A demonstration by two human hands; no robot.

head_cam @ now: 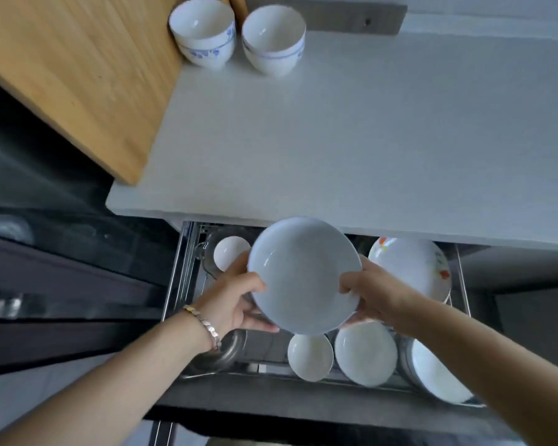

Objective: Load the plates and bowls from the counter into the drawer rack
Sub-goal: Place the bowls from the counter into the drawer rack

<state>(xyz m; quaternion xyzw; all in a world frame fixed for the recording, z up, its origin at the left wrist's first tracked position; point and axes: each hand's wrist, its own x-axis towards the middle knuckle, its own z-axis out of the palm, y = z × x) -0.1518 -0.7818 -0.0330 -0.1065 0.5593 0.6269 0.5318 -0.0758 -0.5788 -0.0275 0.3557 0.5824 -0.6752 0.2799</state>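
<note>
I hold a wide white bowl (303, 272) with both hands above the open drawer rack (187, 262). My left hand (236, 297) grips its left rim, thumb inside, fingers under it. My right hand (371, 291) grips its right rim the same way. Below it the rack holds several white bowls (364, 352) and a flowered plate (413, 268) standing at the right. On the white counter (335, 133), at the back, stand two stacks of blue-patterned bowls: one at the left (203, 30) and one at the right (273, 37).
A wooden board (78, 69) lies on the counter's left side, over a dark cooktop (29, 188). A steel pot (226, 349) sits in the rack's front left. A small white bowl (231, 255) sits in a glass dish at the rack's back left.
</note>
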